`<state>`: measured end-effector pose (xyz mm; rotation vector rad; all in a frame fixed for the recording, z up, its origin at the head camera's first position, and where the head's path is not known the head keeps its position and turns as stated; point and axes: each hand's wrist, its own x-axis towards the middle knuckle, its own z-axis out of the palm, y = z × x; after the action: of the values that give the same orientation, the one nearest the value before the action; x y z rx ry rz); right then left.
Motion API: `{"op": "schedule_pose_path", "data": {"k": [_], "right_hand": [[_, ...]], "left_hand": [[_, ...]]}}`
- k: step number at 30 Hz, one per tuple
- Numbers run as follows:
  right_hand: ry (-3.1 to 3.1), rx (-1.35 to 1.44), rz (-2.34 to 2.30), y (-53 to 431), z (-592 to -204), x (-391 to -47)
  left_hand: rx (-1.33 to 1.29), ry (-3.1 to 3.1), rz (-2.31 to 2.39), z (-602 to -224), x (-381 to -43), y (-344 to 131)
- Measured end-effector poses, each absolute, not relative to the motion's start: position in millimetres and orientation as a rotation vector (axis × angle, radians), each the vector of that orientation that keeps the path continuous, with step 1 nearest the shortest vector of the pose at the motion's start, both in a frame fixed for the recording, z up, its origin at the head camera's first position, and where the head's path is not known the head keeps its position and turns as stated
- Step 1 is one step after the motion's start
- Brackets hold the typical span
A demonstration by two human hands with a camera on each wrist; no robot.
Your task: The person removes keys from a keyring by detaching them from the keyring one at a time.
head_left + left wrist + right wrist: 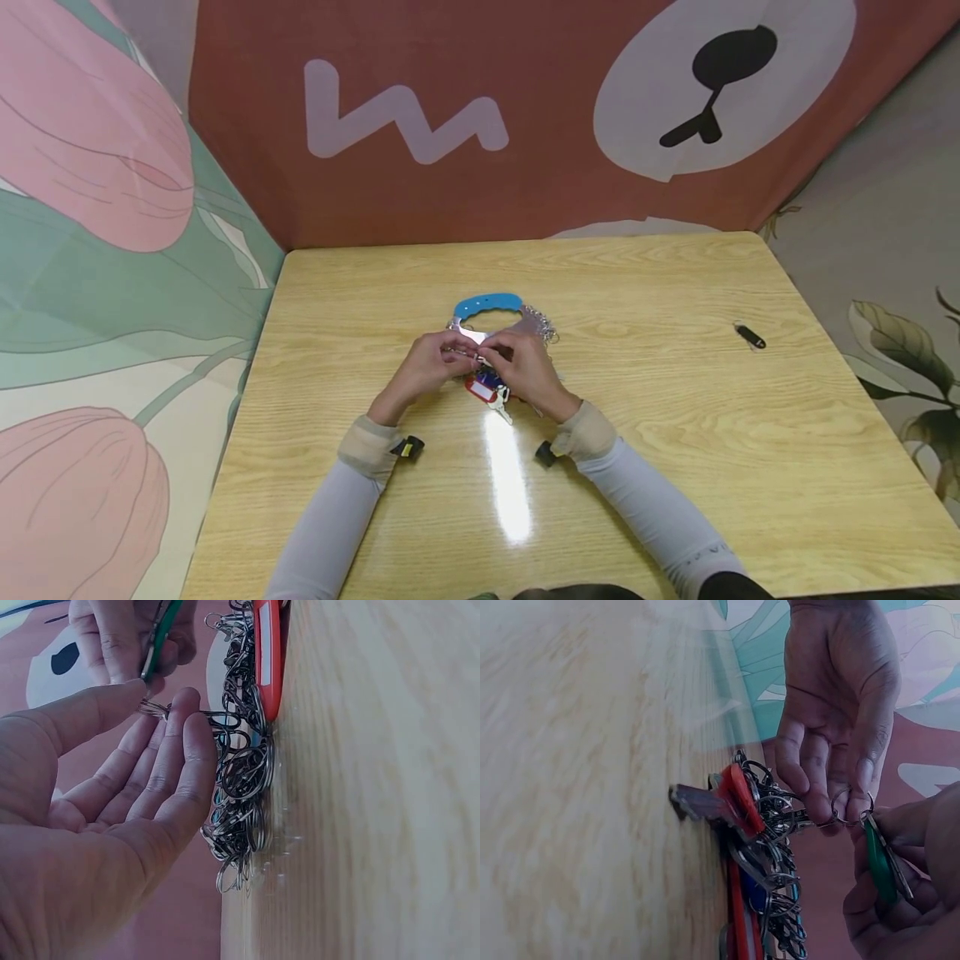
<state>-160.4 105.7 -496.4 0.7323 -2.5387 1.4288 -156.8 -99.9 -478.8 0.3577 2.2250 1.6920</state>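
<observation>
My left hand (429, 364) pinches a metal split ring (154, 710) between thumb and fingertips. From that ring, small chain links lead to a heap of rings and chains (246, 769). Facing it, my right hand (531, 367) holds a green key tag (881, 862) together with a key, its small ring meeting the split ring at my left fingertips. Just beyond both hands lies a metal key holder with a blue grip (487, 303). Below them, a red key tag (481, 389) with a white label and a silver key (500, 408) lie at the holder's near side.
A black key tag (750, 337) lies apart at the right of the wooden table (675, 467). More chains (542, 323) hang from the holder's right edge onto the table. Patterned cloth walls (420, 200) stand behind and at the sides of the table.
</observation>
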Motion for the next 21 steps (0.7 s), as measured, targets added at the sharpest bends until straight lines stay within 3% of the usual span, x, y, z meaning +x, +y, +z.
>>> {"op": "schedule_pose_path", "data": {"k": [21], "right_hand": [[-2.475, 0.807, 1.414, 106.5, -497.2, -161.2]], "left_hand": [[0.326, 2.324, 1.639, -476.8, -156.7, -99.7]]}}
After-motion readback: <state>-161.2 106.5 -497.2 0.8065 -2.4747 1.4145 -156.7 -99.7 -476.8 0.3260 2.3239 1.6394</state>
